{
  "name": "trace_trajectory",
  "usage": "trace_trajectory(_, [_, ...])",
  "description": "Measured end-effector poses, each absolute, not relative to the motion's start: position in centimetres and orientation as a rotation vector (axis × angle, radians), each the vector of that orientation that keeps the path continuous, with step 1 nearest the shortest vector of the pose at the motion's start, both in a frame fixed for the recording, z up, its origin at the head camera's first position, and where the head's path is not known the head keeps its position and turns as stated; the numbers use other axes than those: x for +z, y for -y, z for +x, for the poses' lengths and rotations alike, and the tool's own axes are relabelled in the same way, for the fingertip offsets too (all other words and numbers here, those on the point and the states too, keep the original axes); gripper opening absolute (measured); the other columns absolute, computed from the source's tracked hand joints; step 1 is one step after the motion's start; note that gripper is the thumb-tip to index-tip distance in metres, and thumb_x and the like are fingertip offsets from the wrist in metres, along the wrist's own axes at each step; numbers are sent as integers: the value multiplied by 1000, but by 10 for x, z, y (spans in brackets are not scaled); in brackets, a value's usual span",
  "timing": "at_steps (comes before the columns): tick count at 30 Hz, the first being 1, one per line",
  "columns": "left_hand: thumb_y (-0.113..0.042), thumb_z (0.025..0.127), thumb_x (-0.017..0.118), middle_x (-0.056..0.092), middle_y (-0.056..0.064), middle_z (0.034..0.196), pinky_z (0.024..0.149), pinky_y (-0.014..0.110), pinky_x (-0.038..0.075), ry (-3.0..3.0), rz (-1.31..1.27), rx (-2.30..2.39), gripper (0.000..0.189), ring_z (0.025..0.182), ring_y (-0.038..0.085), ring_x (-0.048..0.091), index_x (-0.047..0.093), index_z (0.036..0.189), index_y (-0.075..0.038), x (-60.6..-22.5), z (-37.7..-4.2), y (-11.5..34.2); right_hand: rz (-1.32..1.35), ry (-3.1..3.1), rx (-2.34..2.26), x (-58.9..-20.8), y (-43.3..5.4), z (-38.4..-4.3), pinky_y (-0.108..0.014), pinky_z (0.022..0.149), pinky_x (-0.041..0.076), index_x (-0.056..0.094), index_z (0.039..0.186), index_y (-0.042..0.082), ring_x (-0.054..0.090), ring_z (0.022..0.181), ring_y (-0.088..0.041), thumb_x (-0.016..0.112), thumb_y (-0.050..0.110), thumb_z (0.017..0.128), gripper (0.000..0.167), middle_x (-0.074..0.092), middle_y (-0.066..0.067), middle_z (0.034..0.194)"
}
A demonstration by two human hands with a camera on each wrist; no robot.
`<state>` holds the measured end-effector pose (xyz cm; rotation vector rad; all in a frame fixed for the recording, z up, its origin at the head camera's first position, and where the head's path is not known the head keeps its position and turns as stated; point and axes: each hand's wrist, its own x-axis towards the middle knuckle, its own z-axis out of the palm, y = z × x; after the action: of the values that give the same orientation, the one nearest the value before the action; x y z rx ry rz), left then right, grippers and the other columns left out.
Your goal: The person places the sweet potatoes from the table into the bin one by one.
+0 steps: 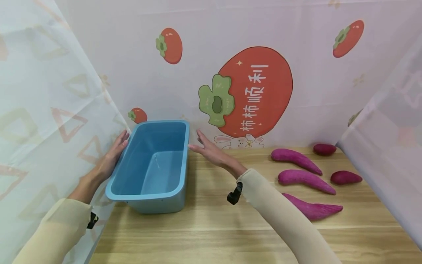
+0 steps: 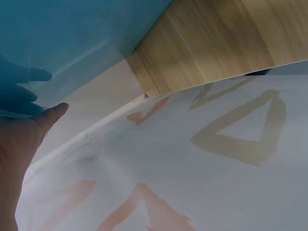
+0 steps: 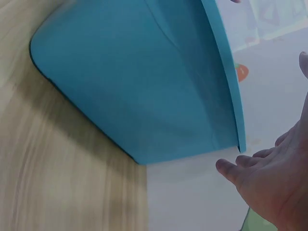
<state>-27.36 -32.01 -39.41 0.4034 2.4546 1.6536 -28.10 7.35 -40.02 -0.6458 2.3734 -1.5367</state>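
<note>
A blue rectangular plastic tub (image 1: 158, 206) stands on the left of the wooden table, with nothing lying inside. Along its left side lies my left hand (image 1: 111, 158), fingers extended just under the rim. In the left wrist view, the thumb of that left hand (image 2: 21, 149) points up beside the blue wall. My right hand (image 1: 213, 152) is held off the tub's right side, with its fingers straight and its thumb tip near the rim. From the right wrist view, a gap shows between the right hand (image 3: 274, 178) and the tub's rim (image 3: 228, 72).
On the right of the wooden table (image 1: 224, 234) lie three long purple sweet potatoes (image 1: 304, 179) and two shorter, darker ones (image 1: 346, 177). A printed cloth (image 1: 316, 91) hangs behind, and cloth walls close in both sides, the left one right beside my left hand.
</note>
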Motion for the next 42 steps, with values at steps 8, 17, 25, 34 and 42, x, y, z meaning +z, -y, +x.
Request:
trace_trajectory(8, [-55,109,27,-15,9,178,116,80,-13,-2462,395,1647,81,160,42,-19,-16,169,-22,-400,-268,319,-688,-2345,-1495,-406,-58,-278,-63,125,27,-4,172,26,15,164,-29,53,62,103,96,4,-1,179])
trace_trajectory(17, [-56,109,25,-16,5,178,115,81,-14,-2469,396,1656,78,161,40,-21,-16,169,-30,-405,-267,318,-819,-2272,-1548,-412,-48,-277,-63,121,34,-6,170,37,19,163,-31,55,57,104,92,13,-2,178])
trace_trajectory(25, [-53,110,31,-18,4,177,117,79,-12,-2470,388,1635,82,161,41,-19,-16,169,-22,-402,-267,317,-833,-2371,-1457,-417,-41,-276,-59,124,29,-7,171,22,7,165,-24,62,54,101,103,-3,-2,180])
trace_trajectory(34, [-48,109,43,-16,8,178,112,88,4,-2588,398,1400,86,159,53,-9,-18,168,-33,-398,-271,313,-869,-2532,-1277,-421,-40,-275,-59,126,24,-8,170,19,-2,164,-24,63,54,100,106,-13,-5,178])
trace_trajectory(42, [-48,107,48,-14,10,178,110,89,13,-2651,423,1292,91,158,56,-4,-18,168,-35,-396,-270,308,-897,-2572,-1229,-422,-42,-274,-59,127,23,-9,170,13,-3,164,-25,59,58,101,107,-15,-8,178])
